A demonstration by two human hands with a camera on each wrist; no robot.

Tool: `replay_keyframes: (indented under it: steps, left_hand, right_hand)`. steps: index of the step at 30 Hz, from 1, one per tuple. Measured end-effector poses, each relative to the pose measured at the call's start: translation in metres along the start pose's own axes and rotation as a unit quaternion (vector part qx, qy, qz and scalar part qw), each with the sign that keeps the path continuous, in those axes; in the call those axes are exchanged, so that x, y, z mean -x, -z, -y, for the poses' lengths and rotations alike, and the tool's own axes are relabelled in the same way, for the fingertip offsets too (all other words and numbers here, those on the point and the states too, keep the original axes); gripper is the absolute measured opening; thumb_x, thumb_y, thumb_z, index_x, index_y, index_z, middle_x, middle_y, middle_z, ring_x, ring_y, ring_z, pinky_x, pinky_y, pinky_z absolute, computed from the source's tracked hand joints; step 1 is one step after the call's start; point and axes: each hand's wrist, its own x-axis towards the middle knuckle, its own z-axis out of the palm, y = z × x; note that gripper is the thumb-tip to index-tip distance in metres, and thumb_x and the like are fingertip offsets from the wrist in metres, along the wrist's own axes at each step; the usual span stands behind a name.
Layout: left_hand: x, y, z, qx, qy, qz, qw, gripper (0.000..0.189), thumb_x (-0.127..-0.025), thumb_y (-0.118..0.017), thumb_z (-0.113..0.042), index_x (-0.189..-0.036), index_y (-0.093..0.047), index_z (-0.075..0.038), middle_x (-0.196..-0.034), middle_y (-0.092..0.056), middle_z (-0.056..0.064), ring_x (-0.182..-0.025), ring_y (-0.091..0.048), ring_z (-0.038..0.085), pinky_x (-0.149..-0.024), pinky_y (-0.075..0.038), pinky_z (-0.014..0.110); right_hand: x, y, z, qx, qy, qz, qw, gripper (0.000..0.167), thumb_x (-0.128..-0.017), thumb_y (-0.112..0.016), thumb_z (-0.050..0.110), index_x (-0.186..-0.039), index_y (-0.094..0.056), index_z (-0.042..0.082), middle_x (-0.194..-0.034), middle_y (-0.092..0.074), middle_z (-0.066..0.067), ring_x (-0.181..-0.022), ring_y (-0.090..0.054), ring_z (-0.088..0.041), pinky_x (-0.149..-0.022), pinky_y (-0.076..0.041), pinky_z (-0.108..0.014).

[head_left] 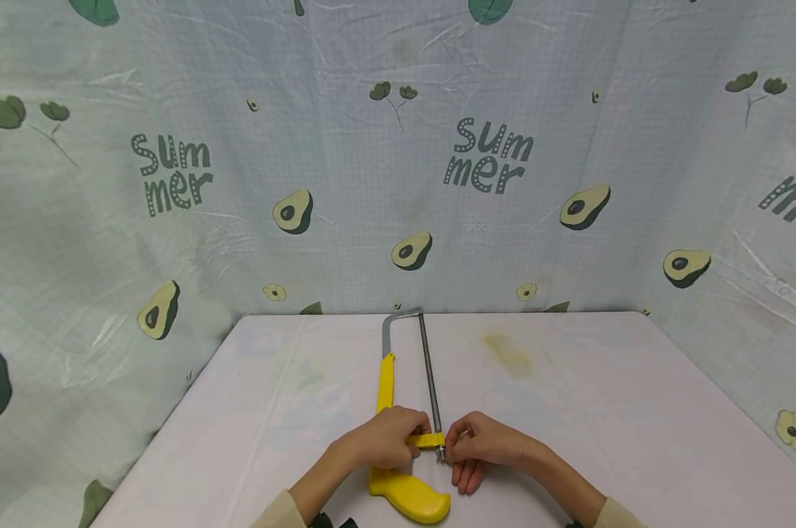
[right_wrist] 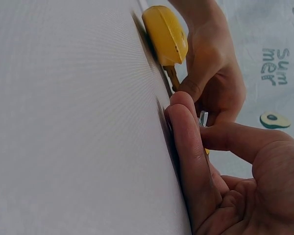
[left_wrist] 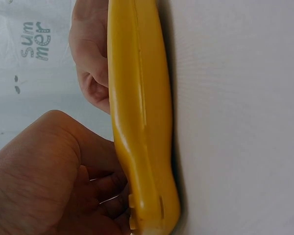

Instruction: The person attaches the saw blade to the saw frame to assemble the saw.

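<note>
Hacksaw (head_left: 386,383) partly hidden under left grip (head_left: 389,438) clasping its bracket (head_left: 429,441), with wing nut (head_left: 441,454) unclear beside right grip (head_left: 480,448), hold there impossible to tell.

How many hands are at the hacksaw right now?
2. The left hand grips the hacksaw just ahead of its handle; the right hand is by the wing nut at the near end of the blade. No other hand shows.

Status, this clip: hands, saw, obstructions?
Left hand grips hacksaw; right hand beside wing nut, contact unclear. Hacksaw lies on white table. No obstruction visible at wing nut.
</note>
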Motion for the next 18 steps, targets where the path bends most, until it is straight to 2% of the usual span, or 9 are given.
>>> replay_keyframes:
  steps: [10,18]
  left_hand:
    - [0.0026,-0.0002,-0.0043,0.0,-0.007,-0.001,1.0,0.02,-0.086,-0.07,-0.008,-0.103,-0.066,-0.018,-0.086,-0.061,-0.008,-0.077,-0.048,0.003,-0.075,-0.043,0.019]
    - [0.0042,-0.0024,-0.0088,-0.001,-0.001,-0.001,1.0,0.02,-0.086,-0.07,-0.007,-0.103,-0.065,-0.018,-0.087,-0.062,-0.006,-0.077,-0.048,0.003,-0.076,-0.042,0.019]
  right_hand:
    - [0.0047,-0.0031,0.0019,0.0,-0.011,-0.005,0.9999,0.013,-0.095,-0.062,0.01,-0.1,-0.063,-0.002,-0.071,-0.073,-0.007,-0.058,-0.073,-0.012,-0.055,-0.058,-0.026]
    - [0.0078,-0.0045,0.0004,0.006,-0.015,-0.009,0.9998,0.014,-0.095,-0.063,0.011,-0.1,-0.064,-0.002,-0.071,-0.073,-0.008,-0.057,-0.072,-0.013,-0.054,-0.058,-0.026]
